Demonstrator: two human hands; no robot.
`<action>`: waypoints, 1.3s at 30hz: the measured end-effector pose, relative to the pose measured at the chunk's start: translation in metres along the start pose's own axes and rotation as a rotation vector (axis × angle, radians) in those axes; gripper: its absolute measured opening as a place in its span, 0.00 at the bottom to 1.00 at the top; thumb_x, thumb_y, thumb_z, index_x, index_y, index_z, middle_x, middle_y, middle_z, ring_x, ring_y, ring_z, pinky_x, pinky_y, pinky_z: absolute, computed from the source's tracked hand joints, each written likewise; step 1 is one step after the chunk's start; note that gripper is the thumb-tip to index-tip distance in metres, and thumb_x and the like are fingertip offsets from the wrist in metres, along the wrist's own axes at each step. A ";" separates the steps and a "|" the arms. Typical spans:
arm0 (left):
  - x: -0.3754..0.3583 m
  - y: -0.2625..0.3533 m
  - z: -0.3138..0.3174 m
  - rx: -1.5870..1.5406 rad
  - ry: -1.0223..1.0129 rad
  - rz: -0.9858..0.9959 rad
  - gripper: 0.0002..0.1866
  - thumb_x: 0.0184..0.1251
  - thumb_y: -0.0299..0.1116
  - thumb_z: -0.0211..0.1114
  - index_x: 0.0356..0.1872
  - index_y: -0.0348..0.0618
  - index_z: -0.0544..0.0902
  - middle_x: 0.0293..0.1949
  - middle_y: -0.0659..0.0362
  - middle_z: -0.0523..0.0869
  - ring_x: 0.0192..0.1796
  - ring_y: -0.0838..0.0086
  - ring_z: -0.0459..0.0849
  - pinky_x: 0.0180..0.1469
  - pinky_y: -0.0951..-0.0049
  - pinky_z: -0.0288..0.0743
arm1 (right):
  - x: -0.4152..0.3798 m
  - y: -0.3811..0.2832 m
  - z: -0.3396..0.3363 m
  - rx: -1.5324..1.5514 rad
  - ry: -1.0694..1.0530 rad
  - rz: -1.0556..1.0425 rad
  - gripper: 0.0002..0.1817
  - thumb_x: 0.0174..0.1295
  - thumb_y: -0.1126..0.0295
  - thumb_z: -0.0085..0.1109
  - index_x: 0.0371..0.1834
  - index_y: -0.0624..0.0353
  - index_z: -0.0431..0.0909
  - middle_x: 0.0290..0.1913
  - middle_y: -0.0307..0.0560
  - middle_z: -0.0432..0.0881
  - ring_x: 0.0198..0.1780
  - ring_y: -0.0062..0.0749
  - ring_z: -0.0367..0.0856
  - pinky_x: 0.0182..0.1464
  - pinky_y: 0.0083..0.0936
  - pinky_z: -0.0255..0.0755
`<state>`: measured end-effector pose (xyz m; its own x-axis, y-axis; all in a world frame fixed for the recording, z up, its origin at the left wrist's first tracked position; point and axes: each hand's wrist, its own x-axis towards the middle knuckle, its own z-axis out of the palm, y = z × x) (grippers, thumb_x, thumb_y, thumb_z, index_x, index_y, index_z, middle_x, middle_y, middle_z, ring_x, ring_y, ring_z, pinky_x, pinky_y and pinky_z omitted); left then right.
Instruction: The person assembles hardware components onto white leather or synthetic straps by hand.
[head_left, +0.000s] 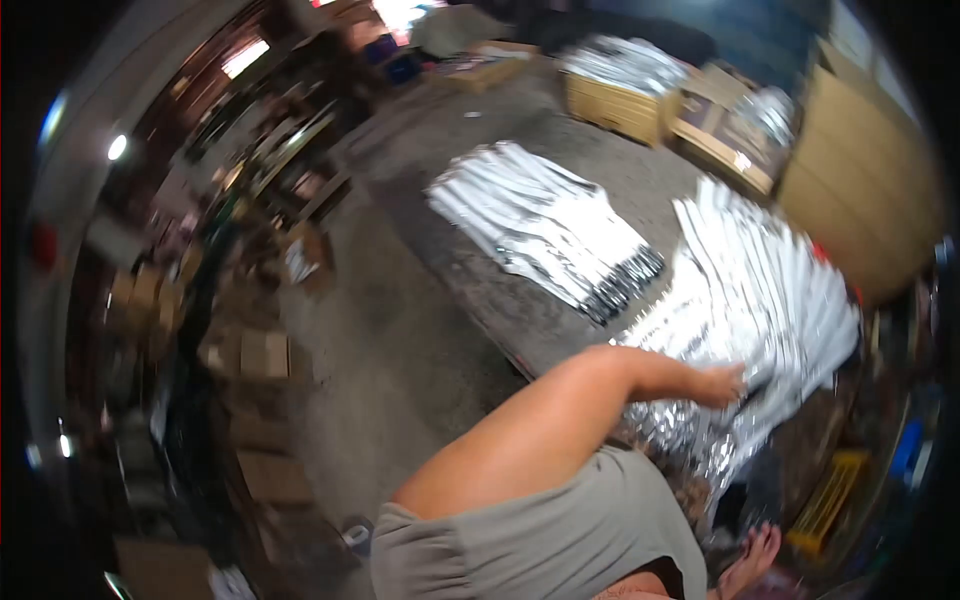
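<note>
My left hand reaches across to the large fanned pile of long white pieces in shiny clear plastic on the right. Its fingers are closed at the near part of the pile, on one plastic-wrapped piece. Lower down, by the bottom edge of the view, my right hand has its fingers apart and holds nothing. Beyond the left hand lies a second, neater stack of wrapped white pieces, with dark ends toward me.
The stacks lie on a dark table. At its back stand a yellowish box of wrapped pieces and an open carton. A tall cardboard sheet rises at right, above a yellow crate. Cartons line the floor at left.
</note>
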<state>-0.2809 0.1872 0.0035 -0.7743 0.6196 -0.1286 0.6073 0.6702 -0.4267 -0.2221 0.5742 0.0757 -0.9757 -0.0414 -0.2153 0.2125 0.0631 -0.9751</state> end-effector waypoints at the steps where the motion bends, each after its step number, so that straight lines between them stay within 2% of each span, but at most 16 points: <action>1: -0.001 0.000 -0.007 -0.040 0.023 -0.014 0.10 0.63 0.41 0.59 0.40 0.66 0.87 0.56 0.74 0.79 0.70 0.69 0.62 0.70 0.39 0.46 | 0.021 0.016 -0.015 -0.102 -0.143 -0.302 0.24 0.67 0.58 0.57 0.60 0.63 0.72 0.48 0.56 0.83 0.39 0.44 0.83 0.45 0.36 0.78; 2: 0.000 -0.004 -0.016 -0.084 0.056 -0.010 0.09 0.64 0.41 0.58 0.39 0.67 0.87 0.54 0.75 0.79 0.67 0.69 0.66 0.70 0.39 0.46 | 0.041 0.014 -0.022 -0.039 -0.241 -0.078 0.29 0.68 0.61 0.57 0.67 0.63 0.61 0.54 0.55 0.79 0.42 0.41 0.82 0.49 0.36 0.77; 4: 0.007 -0.011 -0.008 -0.096 0.092 -0.017 0.09 0.64 0.41 0.57 0.37 0.67 0.87 0.52 0.75 0.79 0.63 0.70 0.68 0.69 0.40 0.47 | 0.066 -0.013 0.004 -0.352 -0.582 -0.953 0.23 0.68 0.67 0.56 0.62 0.66 0.66 0.48 0.56 0.81 0.41 0.39 0.81 0.48 0.33 0.77; 7: 0.008 -0.013 -0.012 -0.075 0.181 -0.018 0.10 0.65 0.41 0.56 0.35 0.67 0.87 0.50 0.73 0.79 0.59 0.72 0.71 0.68 0.43 0.50 | 0.078 -0.014 0.029 -0.219 -0.070 -0.201 0.17 0.71 0.66 0.53 0.59 0.58 0.71 0.50 0.44 0.80 0.44 0.26 0.78 0.44 0.21 0.70; 14: 0.030 -0.041 -0.030 -0.266 0.456 0.030 0.08 0.58 0.47 0.62 0.31 0.61 0.85 0.42 0.70 0.83 0.56 0.68 0.76 0.58 0.44 0.60 | 0.079 -0.022 0.052 -0.539 0.361 -0.453 0.14 0.71 0.63 0.55 0.49 0.62 0.76 0.36 0.41 0.75 0.29 0.22 0.68 0.31 0.19 0.67; 18: 0.015 -0.079 -0.081 -0.907 0.698 -0.229 0.10 0.53 0.42 0.70 0.24 0.50 0.81 0.30 0.59 0.82 0.41 0.60 0.81 0.46 0.57 0.70 | 0.059 -0.032 0.039 -0.504 0.241 -0.572 0.23 0.68 0.64 0.57 0.60 0.67 0.68 0.42 0.55 0.83 0.39 0.38 0.81 0.45 0.31 0.77; 20: 0.013 -0.094 -0.090 -1.007 1.283 -0.305 0.12 0.49 0.36 0.73 0.22 0.45 0.77 0.26 0.55 0.79 0.33 0.57 0.79 0.36 0.61 0.69 | 0.039 -0.040 0.054 -0.127 0.229 -0.410 0.24 0.67 0.62 0.58 0.60 0.67 0.68 0.38 0.56 0.84 0.37 0.38 0.80 0.44 0.31 0.76; 23: -0.039 -0.121 -0.150 -0.991 1.565 -0.471 0.12 0.47 0.28 0.73 0.22 0.42 0.74 0.24 0.56 0.76 0.31 0.59 0.77 0.35 0.61 0.69 | 0.020 -0.046 0.070 -0.047 0.213 -0.332 0.26 0.65 0.66 0.62 0.62 0.68 0.68 0.40 0.58 0.84 0.37 0.39 0.80 0.44 0.30 0.77; 26: -0.082 -0.138 -0.200 -1.034 1.728 -0.595 0.12 0.46 0.25 0.70 0.24 0.40 0.73 0.27 0.55 0.76 0.32 0.60 0.76 0.37 0.62 0.69 | 0.046 -0.010 0.070 -0.127 0.131 -0.425 0.13 0.71 0.63 0.56 0.48 0.62 0.75 0.37 0.42 0.76 0.27 0.20 0.66 0.25 0.17 0.62; 27: -0.102 -0.139 -0.209 -0.944 1.737 -0.623 0.12 0.46 0.24 0.70 0.24 0.40 0.72 0.28 0.54 0.76 0.32 0.61 0.76 0.36 0.63 0.69 | 0.042 -0.018 0.085 -0.202 0.125 -0.305 0.17 0.68 0.66 0.57 0.57 0.57 0.72 0.49 0.40 0.78 0.36 0.16 0.72 0.36 0.14 0.65; 29: -0.131 -0.134 -0.226 -0.831 1.741 -0.632 0.12 0.46 0.24 0.70 0.25 0.39 0.72 0.30 0.54 0.76 0.32 0.62 0.76 0.35 0.64 0.70 | 0.021 -0.034 0.135 -0.099 0.066 -0.520 0.12 0.70 0.68 0.54 0.51 0.63 0.76 0.48 0.41 0.78 0.29 0.15 0.66 0.30 0.14 0.62; 30: -0.140 -0.131 -0.224 -0.728 1.805 -0.577 0.12 0.47 0.23 0.70 0.29 0.39 0.73 0.31 0.54 0.76 0.34 0.64 0.77 0.35 0.66 0.71 | 0.004 -0.048 0.161 -0.211 0.042 -0.633 0.09 0.67 0.74 0.55 0.48 0.63 0.78 0.49 0.41 0.79 0.37 0.21 0.71 0.42 0.19 0.67; 31: -0.145 -0.123 -0.213 -0.840 1.812 -0.539 0.12 0.52 0.22 0.69 0.35 0.39 0.74 0.33 0.56 0.75 0.33 0.71 0.78 0.33 0.71 0.73 | -0.017 -0.069 0.193 -0.314 0.026 -0.751 0.09 0.64 0.80 0.56 0.46 0.63 0.80 0.49 0.42 0.80 0.45 0.28 0.77 0.53 0.24 0.71; 33: -0.161 -0.099 -0.183 -1.273 1.543 -0.635 0.10 0.61 0.20 0.66 0.39 0.41 0.73 0.33 0.63 0.74 0.28 0.86 0.74 0.28 0.82 0.71 | -0.033 -0.083 0.237 -0.187 -0.104 -0.720 0.18 0.56 0.84 0.58 0.50 0.59 0.79 0.51 0.39 0.79 0.44 0.19 0.75 0.43 0.16 0.70; 35: -0.182 -0.081 -0.163 -1.619 1.500 -0.578 0.12 0.66 0.19 0.61 0.43 0.45 0.68 0.32 0.62 0.76 0.28 0.86 0.74 0.27 0.82 0.71 | -0.072 -0.118 0.287 -0.254 -0.267 -0.623 0.24 0.54 0.82 0.62 0.57 0.56 0.76 0.58 0.37 0.75 0.42 0.15 0.74 0.39 0.10 0.67; 39: -0.211 -0.057 -0.149 -2.107 1.433 -0.619 0.11 0.69 0.20 0.56 0.44 0.41 0.63 0.40 0.52 0.81 0.34 0.79 0.82 0.34 0.80 0.79 | -0.094 -0.113 0.356 -0.211 -0.429 -0.428 0.31 0.53 0.71 0.72 0.62 0.59 0.71 0.57 0.46 0.78 0.50 0.26 0.75 0.46 0.25 0.71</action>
<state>-0.1258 0.0792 0.1886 -0.8456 -0.4530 0.2824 0.4702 -0.3819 0.7956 -0.1354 0.2165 0.1875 -0.8541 -0.4993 0.1458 -0.2487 0.1459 -0.9575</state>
